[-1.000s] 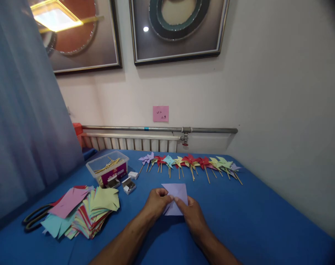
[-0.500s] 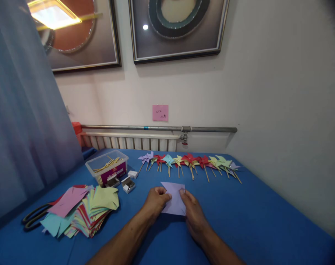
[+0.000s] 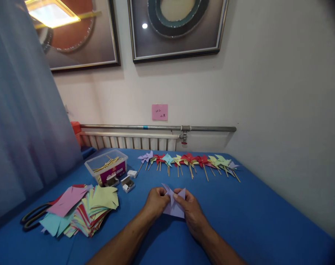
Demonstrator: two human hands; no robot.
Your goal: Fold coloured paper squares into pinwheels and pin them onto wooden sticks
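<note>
A purple paper square (image 3: 174,210) with cut corners is held between my hands above the blue cloth. My left hand (image 3: 157,201) pinches its left side, thumb and fingers closed on the paper. On the right side, my right hand (image 3: 191,208) grips the sheet, its thumb pressing a bent-over corner toward the middle. Beyond my hands, a row of finished paper pinwheels (image 3: 189,159) in several colours lies on wooden sticks. To the left is a fanned stack of cut paper squares (image 3: 101,204), with a pink sheet (image 3: 69,200) beside it.
Black-handled scissors (image 3: 35,217) lie partly under the papers. A clear plastic box (image 3: 112,171) holds wooden sticks. Small white boxes (image 3: 127,184) stand beside it, one open with small metal pieces. A curtain (image 3: 26,110) hangs at left; a radiator (image 3: 129,141) and pipe run behind the table.
My right thumb has moved left and up, folding the purple paper's upper right corner inward. My left hand keeps nearly the same place and grip.
</note>
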